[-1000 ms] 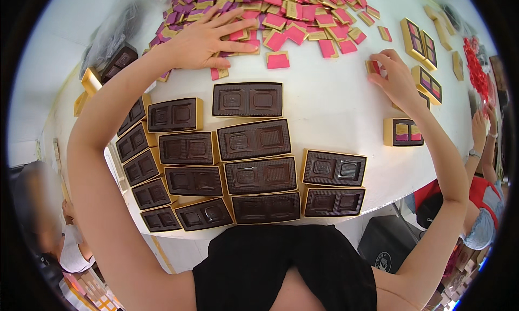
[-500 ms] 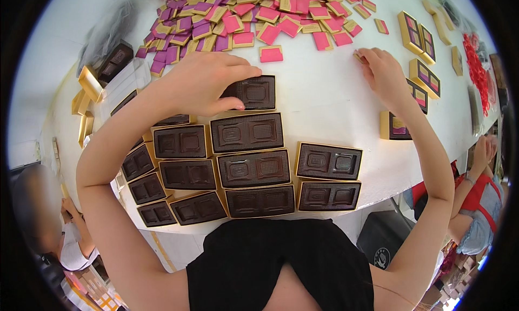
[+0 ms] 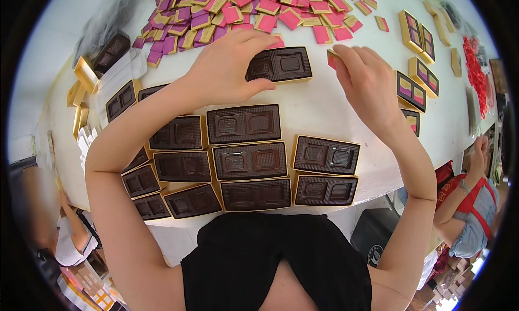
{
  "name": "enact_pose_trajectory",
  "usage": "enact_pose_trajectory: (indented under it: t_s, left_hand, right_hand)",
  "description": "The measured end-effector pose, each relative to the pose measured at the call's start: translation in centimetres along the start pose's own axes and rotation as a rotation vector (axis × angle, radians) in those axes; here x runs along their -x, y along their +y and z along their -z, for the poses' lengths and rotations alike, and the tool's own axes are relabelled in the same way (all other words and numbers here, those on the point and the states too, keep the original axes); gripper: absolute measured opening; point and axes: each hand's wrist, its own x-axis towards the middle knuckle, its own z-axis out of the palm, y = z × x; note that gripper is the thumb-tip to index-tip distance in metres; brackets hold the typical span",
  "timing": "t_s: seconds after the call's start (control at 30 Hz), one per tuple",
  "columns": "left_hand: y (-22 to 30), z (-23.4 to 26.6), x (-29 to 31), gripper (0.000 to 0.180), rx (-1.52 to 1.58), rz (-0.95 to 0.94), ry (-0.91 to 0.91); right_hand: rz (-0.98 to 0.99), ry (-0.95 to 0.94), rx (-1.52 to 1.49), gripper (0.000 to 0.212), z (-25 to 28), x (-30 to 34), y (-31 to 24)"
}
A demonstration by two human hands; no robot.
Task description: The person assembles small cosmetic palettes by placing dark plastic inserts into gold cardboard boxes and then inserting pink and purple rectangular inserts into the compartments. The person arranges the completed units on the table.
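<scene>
My left hand [image 3: 232, 65] grips the left end of a shallow gold box [image 3: 294, 63] lined with a dark brown tray of two square wells. Its right well is bare; my fingers partly cover the left one. Just right of that box, my right hand [image 3: 370, 81] pinches a small flat square piece [image 3: 332, 58], wrapped in pink and gold. Below my hands sit rows of similar boxes with bare trays [image 3: 244, 123]. A large heap of pink, purple and gold wrapped pieces [image 3: 265, 22] spreads beyond my hands.
Boxes filled with wrapped pieces [image 3: 412, 90] stand at the right, several more farther back. Gold sleeves [image 3: 85, 76] and clear plastic [image 3: 121, 68] lie at the far left. Red shredded filler [image 3: 474, 76] lies at the right edge. Other people sit at both sides.
My left hand has slid the box to the right, away from the rows. My right hand has come left with the wrapped piece, closer to the box.
</scene>
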Motion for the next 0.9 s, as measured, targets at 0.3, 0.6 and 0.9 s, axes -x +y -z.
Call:
enact_pose_trajectory:
  t_s: [0.3, 0.6, 0.9]
  left_hand:
    - [-0.4, -1.6, 1.6, 0.065, 0.084, 0.026, 0.065]
    - [-0.2, -2.2, 2.5, 0.066, 0.07, 0.063, 0.144]
    - [-0.8, -2.4, 3.2, 0.063, 0.104, -0.007, 0.153]
  right_hand:
    - [-0.152, -0.257, -0.435, 0.025, -2.0, -6.0, -2.6]
    - [0.196, -0.369, -0.121, 0.063, -2.1, 0.8, -2.3]
    - [-0.054, -0.16, -0.438, 0.01, -3.7, -6.3, 1.1]
